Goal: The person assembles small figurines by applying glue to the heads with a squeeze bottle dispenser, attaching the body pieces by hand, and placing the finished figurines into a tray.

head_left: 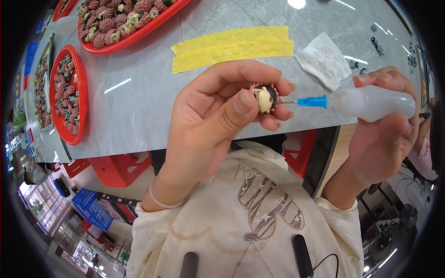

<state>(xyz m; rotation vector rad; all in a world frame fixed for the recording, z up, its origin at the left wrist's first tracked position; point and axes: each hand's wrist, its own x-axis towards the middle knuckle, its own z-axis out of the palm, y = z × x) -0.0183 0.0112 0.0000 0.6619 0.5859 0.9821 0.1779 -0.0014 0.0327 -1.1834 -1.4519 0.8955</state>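
My left hand (208, 113) pinches a small figurine head (265, 99) between thumb and fingers, above the near edge of the table. The head has a cream face, dark hair and a pink, spiky rim. In my right hand (384, 134) is a translucent white squeeze bottle (371, 103), held lying sideways. Its blue needle tip (311, 101) points left, and the thin metal needle reaches the right side of the head. Whether the needle touches the head or stops just short, I cannot tell.
A large red tray (139, 38) of similar pink heads stands far left, with a smaller red tray (82, 92) of small pink and dark parts nearer. Yellow tape strips (232, 46) and a crumpled white tissue (323, 60) lie beyond my hands. Small dark parts (376, 45) are scattered far right.
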